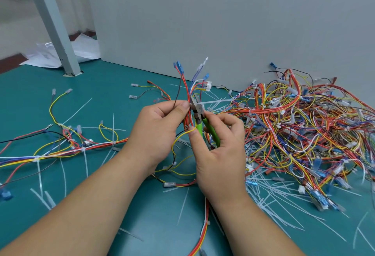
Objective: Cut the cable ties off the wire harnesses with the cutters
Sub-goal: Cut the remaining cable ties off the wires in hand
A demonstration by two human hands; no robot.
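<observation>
the left grip (156, 130), a bare hand, pinches a wire harness (188, 91) between thumb and fingers and holds it upright above the teal desk (121, 81). its red, yellow, blue and brown wires fan out above the thumb and end in blue and clear connectors. the right grip (220, 154) is clenched round the green handles of the cutters (199, 119), whose metal head points up and left and sits against the held bundle just beside the left thumb. a white cable tie (218, 101) sticks out to the right from the bundle at the cutter head; whether the jaws are closed on it cannot be told. a big tangled pile of harnesses (304, 126) lies on the desk to the right, against the grey wall panel (223, 22). another harness (60, 151), still tied, stretches across the desk to the left. loose white tie strips (274, 192) lie scattered near the pile. a grey post (50, 22) stands at the far left.
</observation>
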